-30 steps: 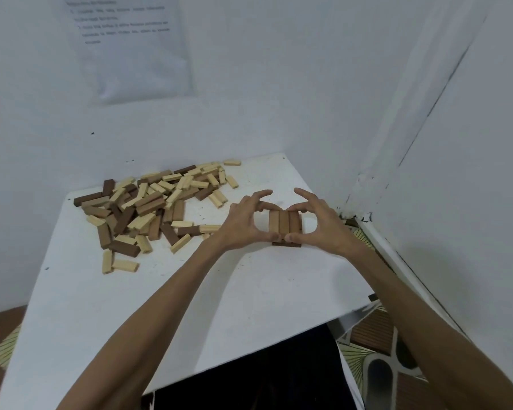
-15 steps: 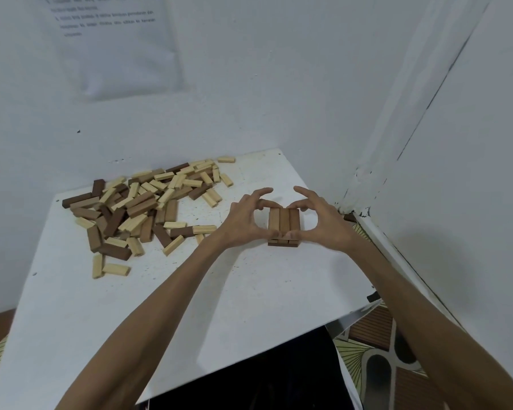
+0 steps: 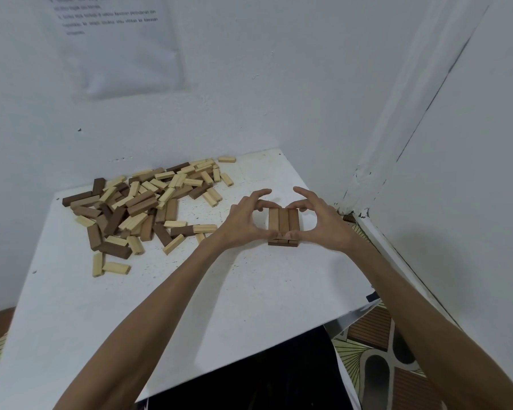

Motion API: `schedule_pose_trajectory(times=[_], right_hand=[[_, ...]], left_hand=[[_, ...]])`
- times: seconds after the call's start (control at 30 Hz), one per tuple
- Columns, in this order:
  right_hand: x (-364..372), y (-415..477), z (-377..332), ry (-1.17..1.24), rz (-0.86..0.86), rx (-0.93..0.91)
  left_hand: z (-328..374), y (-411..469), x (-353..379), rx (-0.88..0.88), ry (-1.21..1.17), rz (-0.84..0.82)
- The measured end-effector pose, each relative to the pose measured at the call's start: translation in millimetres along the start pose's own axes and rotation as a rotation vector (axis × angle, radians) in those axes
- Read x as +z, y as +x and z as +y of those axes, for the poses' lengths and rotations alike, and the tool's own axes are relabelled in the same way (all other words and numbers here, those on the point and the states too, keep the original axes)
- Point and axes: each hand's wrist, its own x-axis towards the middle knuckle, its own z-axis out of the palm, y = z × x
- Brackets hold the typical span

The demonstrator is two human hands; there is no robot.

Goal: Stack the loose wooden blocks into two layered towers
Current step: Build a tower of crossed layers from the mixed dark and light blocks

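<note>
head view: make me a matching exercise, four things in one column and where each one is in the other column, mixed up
Column A
1. pile of loose blocks
2. started tower
3. printed sheet
4. patterned floor

Column B
a. on the wall, above the table
b. held between the left hand and right hand
c. seen past the table's right edge
d. spread over the table's far left part

Pairs: 1-d, 2-b, 3-a, 4-c
</note>
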Motion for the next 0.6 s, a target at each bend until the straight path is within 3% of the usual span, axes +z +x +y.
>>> schedule_pose_trajectory(times=[0.6], right_hand=[[1.2, -0.9, 0.8, 0.019, 0.000, 0.022]], left_hand=[[0.5, 1.7, 0.1, 0.008, -0.004, -0.026]])
